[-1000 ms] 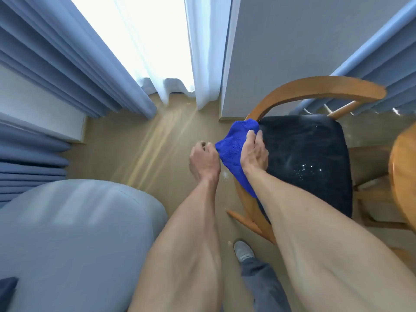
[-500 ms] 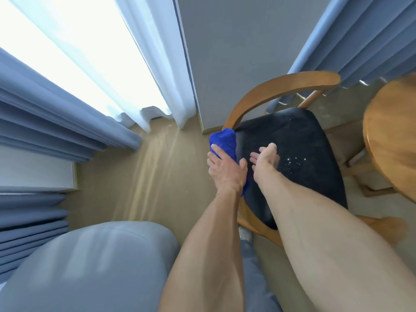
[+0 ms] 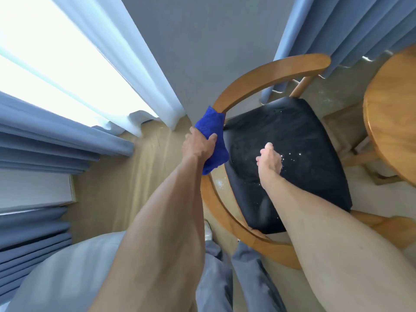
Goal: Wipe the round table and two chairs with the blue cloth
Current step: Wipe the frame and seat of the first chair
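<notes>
Bright window light on my far left, with sheer white curtains (image 3: 144, 70) and blue drapes (image 3: 56, 136) hanging down to a tan wood floor (image 3: 139, 176), and a grey wall (image 3: 202, 52) straight ahead. I'm standing over a wooden chair (image 3: 265, 77) with a curved back rail and a black seat cushion (image 3: 292, 154).

My left hand (image 3: 198, 146) has its fingers (image 3: 212, 137) curled around the blue cloth (image 3: 211, 131), gripping it bunched up right where the left end of the curved rail comes down to the seat. The cloth sticks out past my fingertips toward the rail and touches it, and a flap also hangs below my palm against the chair's left arm. So the cloth is on the frame, just left of the cushion's edge, not on the cushion itself.

My right hand (image 3: 269, 161) is out over the middle of the cushion, fingers loosely curled and holding nothing. Just beyond and to the right of those fingers is a scatter of little white specks (image 3: 290, 155) on the black fabric. I can't tell if the hand is actually touching the cushion or only hovering.

Off to the right of my right hand is the edge of the round wooden surface (image 3: 391, 122), well apart from both hands. Below my left arm there's a grey cushioned seat (image 3: 67, 273), and my grey trouser legs (image 3: 225, 278) and one shoe (image 3: 208, 230) show between my arms.
</notes>
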